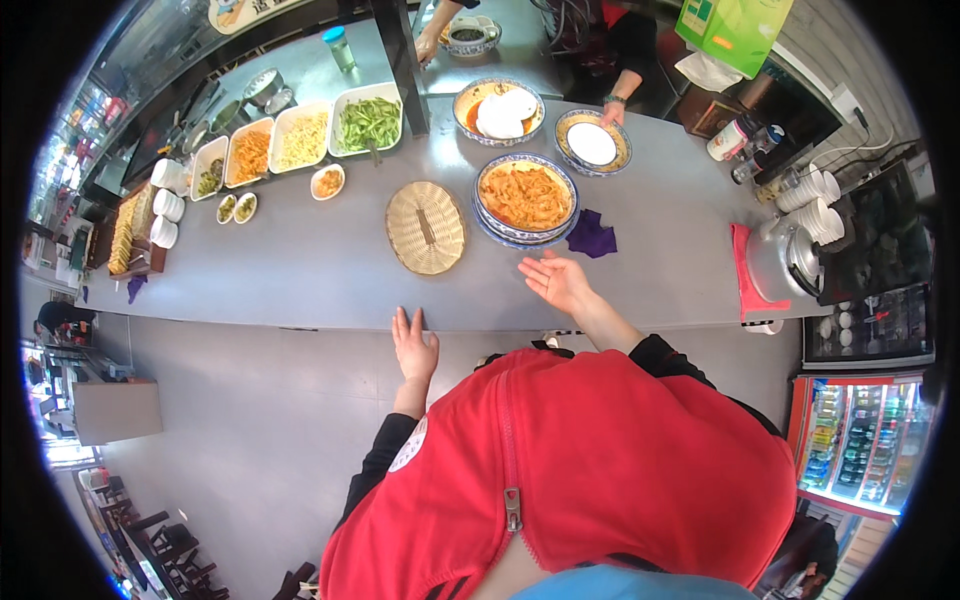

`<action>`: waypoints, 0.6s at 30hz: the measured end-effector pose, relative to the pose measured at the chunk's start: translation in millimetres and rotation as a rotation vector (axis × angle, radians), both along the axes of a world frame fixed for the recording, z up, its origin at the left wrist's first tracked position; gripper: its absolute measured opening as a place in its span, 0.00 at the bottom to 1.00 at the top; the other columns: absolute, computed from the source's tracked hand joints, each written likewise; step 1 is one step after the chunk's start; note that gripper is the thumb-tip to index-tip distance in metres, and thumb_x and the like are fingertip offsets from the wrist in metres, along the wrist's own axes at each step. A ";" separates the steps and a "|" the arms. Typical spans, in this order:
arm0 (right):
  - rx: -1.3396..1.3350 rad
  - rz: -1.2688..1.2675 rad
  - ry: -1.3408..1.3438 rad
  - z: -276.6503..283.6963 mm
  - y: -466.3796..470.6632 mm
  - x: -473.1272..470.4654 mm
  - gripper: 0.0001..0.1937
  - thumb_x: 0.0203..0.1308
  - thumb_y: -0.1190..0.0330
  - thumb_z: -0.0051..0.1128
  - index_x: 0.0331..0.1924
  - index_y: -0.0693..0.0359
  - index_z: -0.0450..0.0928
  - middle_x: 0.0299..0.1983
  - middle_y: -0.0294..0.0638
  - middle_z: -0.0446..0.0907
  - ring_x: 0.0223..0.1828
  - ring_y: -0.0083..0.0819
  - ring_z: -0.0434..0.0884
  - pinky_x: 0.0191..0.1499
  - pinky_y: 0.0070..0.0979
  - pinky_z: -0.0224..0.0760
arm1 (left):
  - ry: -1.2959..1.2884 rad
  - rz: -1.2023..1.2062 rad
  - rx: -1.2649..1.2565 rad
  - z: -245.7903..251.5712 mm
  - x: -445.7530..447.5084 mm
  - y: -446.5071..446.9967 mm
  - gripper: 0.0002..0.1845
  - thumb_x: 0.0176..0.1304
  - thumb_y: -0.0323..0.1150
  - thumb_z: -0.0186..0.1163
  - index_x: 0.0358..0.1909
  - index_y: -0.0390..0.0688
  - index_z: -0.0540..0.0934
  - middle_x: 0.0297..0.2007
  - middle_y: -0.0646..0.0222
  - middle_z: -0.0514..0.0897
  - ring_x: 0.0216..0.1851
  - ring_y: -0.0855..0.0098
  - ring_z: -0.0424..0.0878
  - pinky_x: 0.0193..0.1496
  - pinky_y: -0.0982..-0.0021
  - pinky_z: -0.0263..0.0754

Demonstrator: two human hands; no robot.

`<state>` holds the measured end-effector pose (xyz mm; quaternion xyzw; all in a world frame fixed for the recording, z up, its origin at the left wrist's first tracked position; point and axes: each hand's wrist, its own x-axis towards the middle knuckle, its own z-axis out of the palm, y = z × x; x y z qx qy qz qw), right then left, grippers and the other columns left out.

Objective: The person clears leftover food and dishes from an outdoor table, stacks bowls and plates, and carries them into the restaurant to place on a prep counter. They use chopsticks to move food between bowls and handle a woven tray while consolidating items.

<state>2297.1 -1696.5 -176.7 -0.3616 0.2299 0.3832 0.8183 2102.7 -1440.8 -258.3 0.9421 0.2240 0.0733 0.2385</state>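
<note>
My left hand (pixel 414 351) rests its fingertips on the near edge of the grey counter (pixel 337 240), holding nothing. Palm up and fingers spread, my right hand (pixel 556 283) is empty just below a bowl of noodles (pixel 525 196) that stands on stacked blue-rimmed plates. A purple cloth (pixel 593 234) lies to the right of that bowl. Left of it is an oval wicker basket (pixel 426 228). Behind are a patterned bowl with white items (pixel 498 112) and a patterned bowl with a white round inside (pixel 592 144), whose rim a co-worker's hand (pixel 613 112) touches.
Trays of shredded vegetables (pixel 300 137) line the back left, with small side dishes (pixel 328 182) before them. A metal pot (pixel 776 259) on a red cloth and stacked white cups (pixel 817 217) stand at the right. A dark post (pixel 403 67) rises from the counter's back.
</note>
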 end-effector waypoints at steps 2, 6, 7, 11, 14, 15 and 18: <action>0.092 -0.044 0.033 -7.4 7.4 6.5 0.24 0.52 0.76 0.43 0.55 0.54 0.54 0.54 0.47 0.69 0.57 0.40 0.71 0.54 0.35 0.65 | 0.092 -0.047 0.004 7.3 -4.9 4.2 0.32 0.49 0.33 0.59 0.60 0.51 0.65 0.66 0.60 0.51 0.67 0.57 0.49 0.63 0.59 0.55; 0.092 -0.107 0.069 -17.1 14.4 7.7 0.25 0.51 0.77 0.42 0.56 0.53 0.53 0.54 0.47 0.69 0.57 0.38 0.71 0.55 0.35 0.63 | 0.159 -0.089 -0.033 15.7 -7.0 10.1 0.34 0.49 0.35 0.59 0.62 0.54 0.62 0.68 0.64 0.48 0.68 0.60 0.47 0.63 0.59 0.55; 0.125 -0.114 0.048 -18.3 15.4 6.7 0.23 0.51 0.77 0.42 0.54 0.54 0.55 0.54 0.47 0.70 0.57 0.38 0.71 0.55 0.34 0.62 | 0.176 -0.091 -0.042 16.7 -6.5 10.6 0.34 0.50 0.35 0.59 0.62 0.53 0.62 0.68 0.63 0.47 0.68 0.60 0.46 0.63 0.59 0.55; 0.087 -0.184 0.031 -20.6 20.8 3.4 0.20 0.51 0.77 0.40 0.51 0.56 0.58 0.52 0.48 0.71 0.57 0.38 0.71 0.57 0.34 0.61 | 0.177 -0.115 -0.071 19.3 -5.0 11.1 0.35 0.49 0.35 0.59 0.63 0.52 0.61 0.68 0.62 0.47 0.68 0.59 0.46 0.63 0.58 0.56; 0.107 -0.196 0.059 -21.9 22.5 7.3 0.19 0.50 0.77 0.40 0.49 0.57 0.59 0.53 0.48 0.70 0.57 0.40 0.71 0.58 0.34 0.60 | 0.205 -0.143 -0.044 22.0 -6.8 12.6 0.36 0.49 0.36 0.60 0.63 0.52 0.60 0.68 0.62 0.46 0.68 0.59 0.45 0.62 0.57 0.57; 0.095 -0.214 0.072 -22.7 22.3 9.6 0.19 0.49 0.78 0.40 0.48 0.57 0.59 0.54 0.49 0.69 0.57 0.41 0.71 0.58 0.35 0.60 | 0.217 -0.151 -0.038 22.9 -7.3 13.4 0.37 0.49 0.37 0.60 0.64 0.52 0.60 0.68 0.62 0.45 0.68 0.58 0.44 0.62 0.57 0.57; 0.144 -0.221 0.002 -25.8 22.6 18.5 0.20 0.48 0.78 0.40 0.48 0.58 0.59 0.53 0.49 0.69 0.57 0.42 0.70 0.58 0.36 0.60 | 0.257 -0.173 -0.030 24.7 -8.2 14.9 0.39 0.48 0.38 0.61 0.64 0.53 0.58 0.68 0.63 0.44 0.68 0.58 0.44 0.62 0.57 0.57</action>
